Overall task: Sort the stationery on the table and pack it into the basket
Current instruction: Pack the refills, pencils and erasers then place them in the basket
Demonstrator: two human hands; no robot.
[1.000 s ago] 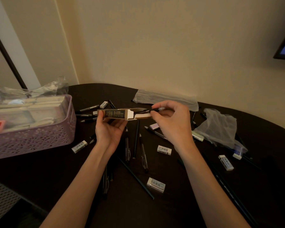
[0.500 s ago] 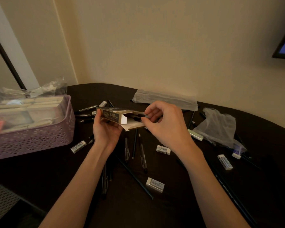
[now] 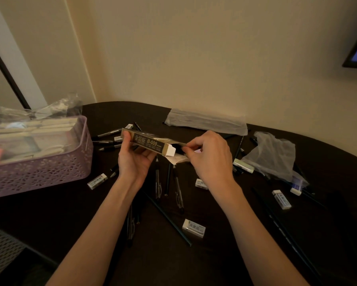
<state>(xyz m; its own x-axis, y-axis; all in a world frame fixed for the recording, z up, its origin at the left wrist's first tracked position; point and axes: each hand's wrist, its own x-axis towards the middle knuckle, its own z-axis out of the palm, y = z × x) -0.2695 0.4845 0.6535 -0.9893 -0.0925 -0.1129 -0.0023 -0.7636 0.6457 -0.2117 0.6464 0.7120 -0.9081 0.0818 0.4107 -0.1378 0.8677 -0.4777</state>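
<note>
Basket (image 3: pixel 39 172): lavender, lower left of the frame, already holding pale boxes and plastic wrap, seated near the left table (image 3: pixel 245 254) edge. Loose pens (image 3: pixel 108 133) and an eraser (image 3: pixel 97 181): scattered just right of the basket wall. Box (image 3: pixel 147 143): gold, held at frame centre above the table, open flap end pointing right. Left hand (image 3: pixel 135 162): curled under and round the closed end of the box, gripping it. Change against one second ago: pen then protruding well out of the mouth, now nearly fully inside, only a dark stub visible at the opening; box tilted slightly down to the right. Right hand (image 3: pixel 209 159): fingertips pinched narrow at the box mouth on the pen end, pushing. Judged step: loading pens into the box, this insertion almost complete; many pens, pencils (image 3: pixel 167 217) and erasers left below and to the right. Open room: bare dark surface in the lower centre between the forearms; clutter beneath the hands; plastic bags (image 3: pixel 270 153) at right centre and upper centre. Edges: curved far rim against the wall, upper centre to right. Probable snag: loose flap folding inward.
</note>
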